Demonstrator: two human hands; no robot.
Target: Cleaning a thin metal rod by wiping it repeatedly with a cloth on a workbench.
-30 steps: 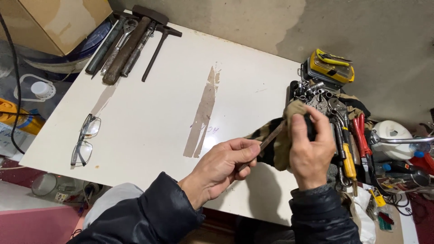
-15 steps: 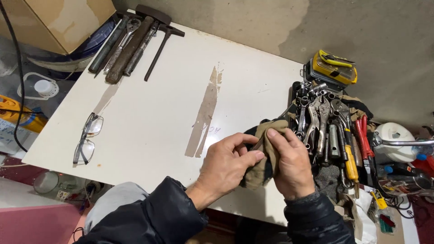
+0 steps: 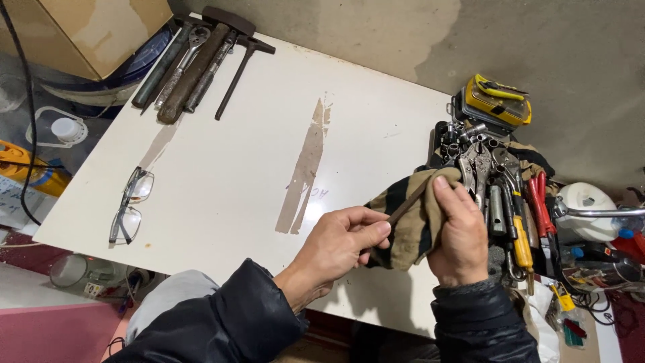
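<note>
My left hand (image 3: 339, 242) pinches the near end of a thin dark metal rod (image 3: 403, 205) over the front edge of the white table (image 3: 255, 154). My right hand (image 3: 460, 232) grips a tan and black striped rag (image 3: 406, 225) that is wrapped around the rod's far end. Both hands hover just left of a heap of hand tools (image 3: 500, 195).
Several long rusty tools and a hammer (image 3: 195, 67) lie at the table's far left corner. Spectacles (image 3: 131, 205) rest near the left front edge. A yellow case (image 3: 497, 101) sits beyond the tool heap. A cardboard box (image 3: 94, 27), a white jar (image 3: 67, 128) and clutter surround the table.
The hands came together around the rag half a second ago; now they have drawn apart, the left hand pulling the rod back out of the rag.
</note>
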